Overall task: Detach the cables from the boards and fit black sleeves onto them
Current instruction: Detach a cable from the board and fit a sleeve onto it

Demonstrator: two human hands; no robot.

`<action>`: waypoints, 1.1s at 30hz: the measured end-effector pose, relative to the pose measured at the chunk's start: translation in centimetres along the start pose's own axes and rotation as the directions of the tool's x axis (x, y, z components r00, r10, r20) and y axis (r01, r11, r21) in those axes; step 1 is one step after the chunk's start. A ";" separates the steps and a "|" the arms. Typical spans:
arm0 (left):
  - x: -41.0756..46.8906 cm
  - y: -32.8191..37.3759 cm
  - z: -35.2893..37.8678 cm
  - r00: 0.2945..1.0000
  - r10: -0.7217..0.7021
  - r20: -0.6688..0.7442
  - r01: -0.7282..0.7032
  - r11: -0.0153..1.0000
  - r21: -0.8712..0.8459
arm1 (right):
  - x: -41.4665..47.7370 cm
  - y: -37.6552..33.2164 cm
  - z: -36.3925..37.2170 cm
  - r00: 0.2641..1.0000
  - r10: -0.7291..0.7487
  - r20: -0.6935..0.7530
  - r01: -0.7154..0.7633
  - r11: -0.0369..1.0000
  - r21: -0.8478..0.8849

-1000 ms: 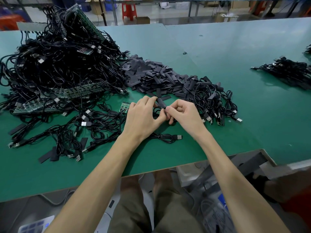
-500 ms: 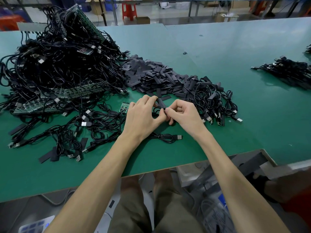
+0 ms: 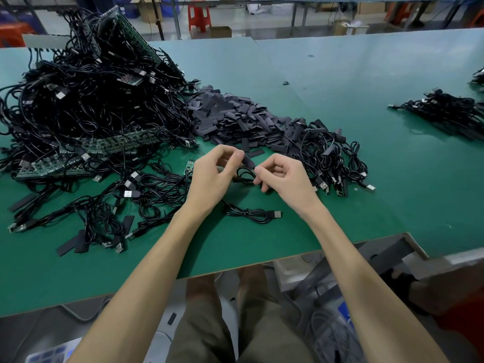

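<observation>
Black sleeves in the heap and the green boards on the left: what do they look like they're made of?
Black sleeves: flat, matt dark strips with no glint, probably soft plastic or rubbery tubing; the exact material can't be told. Green boards: stiff circuit boards, likely fibreglass laminate, with a slightly glossy green coating and rows of small parts.

Green worktable [image 3: 392,179]; beyond, grey floor [image 3: 262,22], red stool [image 3: 199,15], seemingly cardboard boxes [image 3: 220,31].
</observation>
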State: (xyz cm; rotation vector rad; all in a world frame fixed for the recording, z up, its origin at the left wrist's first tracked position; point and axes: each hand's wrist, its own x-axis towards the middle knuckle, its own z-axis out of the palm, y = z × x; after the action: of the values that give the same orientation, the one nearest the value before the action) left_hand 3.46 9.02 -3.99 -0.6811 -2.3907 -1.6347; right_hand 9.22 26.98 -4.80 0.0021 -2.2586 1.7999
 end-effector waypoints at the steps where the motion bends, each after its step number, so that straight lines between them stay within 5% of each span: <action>1: 0.1 -0.1 -0.2 1.000 -0.018 -0.002 0.018 0.999 -0.050 | 0.0 0.0 0.0 1.000 -0.005 0.017 0.005 1.000 0.003; 7: 0.3 -0.2 -0.5 0.999 -0.046 -0.007 0.042 0.960 -0.276 | 0.1 -0.1 0.0 0.999 -0.041 -0.002 0.040 0.997 -0.072; 14: 0.6 0.2 -1.2 0.979 -0.205 -0.002 0.158 0.761 -0.629 | 0.2 0.1 0.0 0.991 -0.128 -0.039 0.110 0.948 -0.300; 18: 0.6 0.3 -1.0 0.978 -0.186 0.089 0.192 0.662 -0.725 | 0.2 0.1 0.1 0.995 -0.069 -0.070 0.056 0.984 -0.167; 25: 0.3 -0.2 -0.3 0.982 -0.074 0.174 0.145 0.886 -0.440 | 0.1 -0.2 -0.1 0.979 -0.079 -0.189 0.099 0.990 0.097; 33: -0.2 -0.1 0.5 0.976 -0.082 0.200 0.132 0.958 -0.253 | 0.2 0.3 0.2 0.999 -0.046 0.021 0.044 0.996 0.073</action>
State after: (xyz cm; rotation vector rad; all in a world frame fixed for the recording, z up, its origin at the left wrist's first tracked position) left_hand 3.67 9.39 -4.32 -0.7936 -2.3937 -2.0485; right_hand 8.92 26.87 -5.09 0.0862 -2.1889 1.8666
